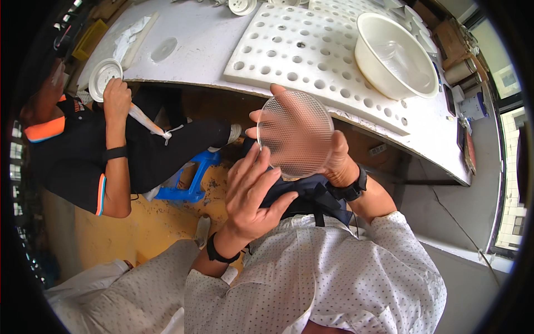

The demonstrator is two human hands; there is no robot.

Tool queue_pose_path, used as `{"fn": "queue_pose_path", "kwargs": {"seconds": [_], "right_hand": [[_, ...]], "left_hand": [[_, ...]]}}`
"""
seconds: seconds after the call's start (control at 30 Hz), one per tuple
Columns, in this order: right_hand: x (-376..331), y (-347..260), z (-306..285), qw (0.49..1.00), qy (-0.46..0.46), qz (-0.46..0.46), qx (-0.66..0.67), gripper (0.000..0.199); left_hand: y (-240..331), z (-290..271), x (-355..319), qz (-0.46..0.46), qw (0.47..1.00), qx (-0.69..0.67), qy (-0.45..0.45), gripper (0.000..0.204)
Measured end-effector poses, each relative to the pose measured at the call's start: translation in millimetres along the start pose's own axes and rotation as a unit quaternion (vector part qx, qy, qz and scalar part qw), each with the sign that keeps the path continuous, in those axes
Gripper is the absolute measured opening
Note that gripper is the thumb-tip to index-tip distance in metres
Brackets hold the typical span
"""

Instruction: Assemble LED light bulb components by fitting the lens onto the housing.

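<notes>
A clear round textured lens disc is held up in front of me, below the table edge. My right hand grips it from behind, fingers showing around its rim at the top and left. My left hand is beside its lower left edge, fingers apart, fingertips touching or nearly touching the rim. Both wrists wear dark bands.
A white perforated board and a large white bowl lie on the grey table. To the left a seated person's hand holds a white round part. A blue stool stands on the yellow floor.
</notes>
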State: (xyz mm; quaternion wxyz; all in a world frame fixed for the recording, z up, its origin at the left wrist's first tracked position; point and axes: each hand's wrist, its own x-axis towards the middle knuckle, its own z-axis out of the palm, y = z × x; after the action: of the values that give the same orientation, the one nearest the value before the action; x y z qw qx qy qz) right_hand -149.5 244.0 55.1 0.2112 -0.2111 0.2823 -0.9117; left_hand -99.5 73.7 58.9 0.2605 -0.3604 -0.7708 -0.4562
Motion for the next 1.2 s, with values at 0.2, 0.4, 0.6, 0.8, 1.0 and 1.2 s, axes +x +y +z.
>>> {"fn": "queue_pose_path", "kwargs": {"seconds": [0.2,0.4,0.6,0.8,1.0,1.2], "right_hand": [[-12.6,2.9,8.3,0.907,0.184,0.02,-0.379,0.118],[-24.3,0.6,-8.9,0.924,0.197,-0.047,-0.325,0.077],[-36.5,-0.7,-29.2,0.935,0.251,-0.001,-0.249,0.034],[-43.3,-4.6,-40.8,0.939,0.233,0.042,-0.25,0.023],[-46.0,0.2,-51.9,0.97,0.218,0.026,-0.108,0.021],[-49.1,1.2,-61.0,0.971,0.234,-0.003,-0.044,0.022]], "left_hand": [[-6.8,22.9,-9.9,-0.16,0.984,-0.07,0.031,0.025],[-28.5,21.4,-18.0,-0.355,0.827,-0.426,0.099,0.025],[-38.5,26.3,-23.9,-0.371,0.722,-0.573,0.107,0.026],[-39.6,26.2,-18.9,-0.399,0.723,-0.559,0.084,0.032],[-44.6,29.8,-18.8,-0.431,0.683,-0.569,0.154,0.036],[-59.4,35.6,-37.3,-0.498,0.722,-0.446,0.178,0.025]]}}
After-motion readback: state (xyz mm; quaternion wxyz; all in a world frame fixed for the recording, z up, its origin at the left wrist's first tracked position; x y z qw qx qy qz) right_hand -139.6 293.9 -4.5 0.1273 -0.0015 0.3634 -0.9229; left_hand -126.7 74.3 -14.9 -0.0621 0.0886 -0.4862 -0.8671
